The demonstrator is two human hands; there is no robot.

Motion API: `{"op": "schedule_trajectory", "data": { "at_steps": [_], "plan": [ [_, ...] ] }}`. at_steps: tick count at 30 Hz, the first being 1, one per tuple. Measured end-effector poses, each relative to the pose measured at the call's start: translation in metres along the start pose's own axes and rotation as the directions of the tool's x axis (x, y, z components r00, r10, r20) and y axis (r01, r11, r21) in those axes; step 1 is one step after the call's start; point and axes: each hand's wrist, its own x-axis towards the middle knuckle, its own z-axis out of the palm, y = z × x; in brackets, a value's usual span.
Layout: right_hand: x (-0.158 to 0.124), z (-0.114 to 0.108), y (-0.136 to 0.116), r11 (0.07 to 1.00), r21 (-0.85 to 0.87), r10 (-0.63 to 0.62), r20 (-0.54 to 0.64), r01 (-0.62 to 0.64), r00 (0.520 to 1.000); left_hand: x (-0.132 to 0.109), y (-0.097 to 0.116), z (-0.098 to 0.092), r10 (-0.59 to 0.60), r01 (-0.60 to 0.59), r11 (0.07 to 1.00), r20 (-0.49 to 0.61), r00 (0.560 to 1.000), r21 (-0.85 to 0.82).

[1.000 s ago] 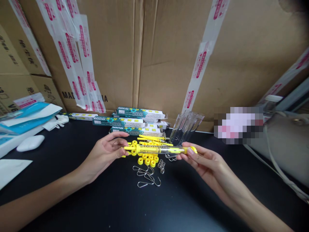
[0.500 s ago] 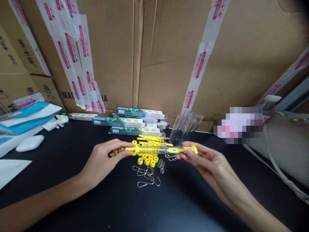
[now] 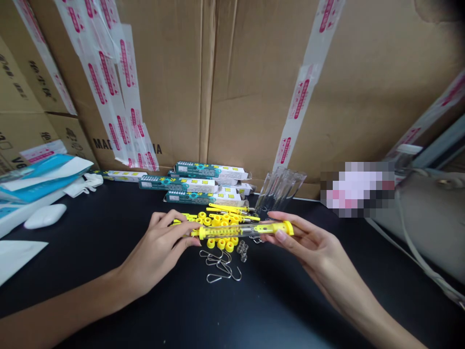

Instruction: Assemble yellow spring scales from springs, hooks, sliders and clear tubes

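A clear tubular spring scale (image 3: 232,230) with yellow end caps and a yellow inner rod lies level between my two hands. My left hand (image 3: 160,247) pinches its left end, next to the yellow collar; the fingertips partly hide what sticks out there. At the other end, my right hand (image 3: 308,242) has thumb and fingers closed on the tube just by the yellow cap. Behind and under the tube are small yellow ring caps (image 3: 221,243) in a heap, yellow rods (image 3: 230,209) with springs, and small metal coils (image 3: 242,249). Several wire hooks (image 3: 218,276) lie nearer to me.
Printed narrow boxes (image 3: 203,198) are stacked at the back, against a large cardboard box (image 3: 247,97). Clear plastic tubes (image 3: 279,191) stand right of them. At left lie a white case (image 3: 45,215) and blue packets (image 3: 39,177); a grey bag (image 3: 428,218) is at right.
The tube's left end has dropped slightly and the whole tube has shifted a little left. The yellow inner part near the right cap now shows a wider face. Both hands keep their hold.
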Motion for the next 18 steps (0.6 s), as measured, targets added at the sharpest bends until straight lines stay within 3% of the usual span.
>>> {"op": "schedule_trajectory", "data": {
  "at_steps": [9, 18],
  "plan": [
    [-0.004, 0.010, -0.003, 0.981, -0.115, -0.155, 0.037, 0.159, 0.987, -0.002, 0.003, 0.003, -0.061, 0.060, 0.998, 0.052, 0.997, 0.016],
    [-0.007, 0.008, -0.004, 0.981, -0.096, -0.163, 0.046, 0.167, 0.986, 0.002, 0.004, -0.002, -0.026, 0.025, 0.999, 0.058, 0.998, 0.023]
  ]
}}
